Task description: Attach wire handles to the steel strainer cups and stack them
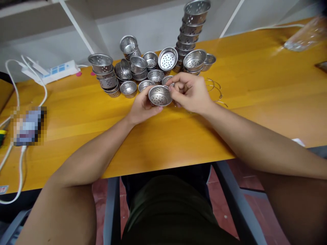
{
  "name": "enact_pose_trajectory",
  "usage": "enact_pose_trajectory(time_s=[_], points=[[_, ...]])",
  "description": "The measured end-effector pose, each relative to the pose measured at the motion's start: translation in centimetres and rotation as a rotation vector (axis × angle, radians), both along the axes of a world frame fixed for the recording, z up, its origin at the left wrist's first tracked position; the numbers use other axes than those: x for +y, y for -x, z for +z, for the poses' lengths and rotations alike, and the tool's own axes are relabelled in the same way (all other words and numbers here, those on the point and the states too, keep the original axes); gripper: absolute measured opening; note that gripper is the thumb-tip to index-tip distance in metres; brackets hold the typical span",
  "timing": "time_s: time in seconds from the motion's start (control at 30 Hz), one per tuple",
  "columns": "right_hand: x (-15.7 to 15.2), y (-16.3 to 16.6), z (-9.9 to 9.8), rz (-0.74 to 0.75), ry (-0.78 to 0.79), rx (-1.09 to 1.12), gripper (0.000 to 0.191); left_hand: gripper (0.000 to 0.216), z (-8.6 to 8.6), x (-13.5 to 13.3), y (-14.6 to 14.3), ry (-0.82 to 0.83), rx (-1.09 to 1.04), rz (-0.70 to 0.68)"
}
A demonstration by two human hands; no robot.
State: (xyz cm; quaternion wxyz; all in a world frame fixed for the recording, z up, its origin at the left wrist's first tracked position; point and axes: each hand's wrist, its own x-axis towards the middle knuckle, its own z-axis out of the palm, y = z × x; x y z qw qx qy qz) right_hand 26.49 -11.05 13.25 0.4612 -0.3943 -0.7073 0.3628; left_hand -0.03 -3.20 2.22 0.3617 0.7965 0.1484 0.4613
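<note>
At a yellow wooden table [230, 112], a seated person works in front of a tall stack of strainer cups [190, 30] and a loose heap of the same cups [138, 64], with a white power strip [58, 69] at far left. The left hand [141, 107] cradles one perforated steel cup [160, 96] just above the tabletop. The right hand [190, 93], fingers curled, pinches at its far rim; what it grips there is too small to tell. Thin wire rings [216, 88] lie just beyond. The job seems to need a steady cup and a light, exact pinch.
</note>
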Motion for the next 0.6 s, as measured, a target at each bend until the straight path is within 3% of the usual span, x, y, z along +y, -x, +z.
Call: enact_pose_trajectory(time_s=[0.17,0.3,0.47,0.6], points=[[-0.8,0.4,0.3,-0.082,0.013,-0.016,0.044,0.124,1.2,-1.7,-0.4,0.027,0.078,0.057],[-1.3,1.0,0.3,-0.078,-0.020,0.011,0.042,0.135,0.4,-1.4,-0.4,-0.005,0.086,0.117],[-1.0,0.7,0.0,-0.088,-0.022,0.015,0.056,0.117,-1.1,0.2,-0.4,0.027,0.022,0.116],[-0.7,0.2,0.0,-0.097,0.009,-0.012,0.067,0.110,-0.4,0.2,-0.2,0.043,0.023,0.118]])
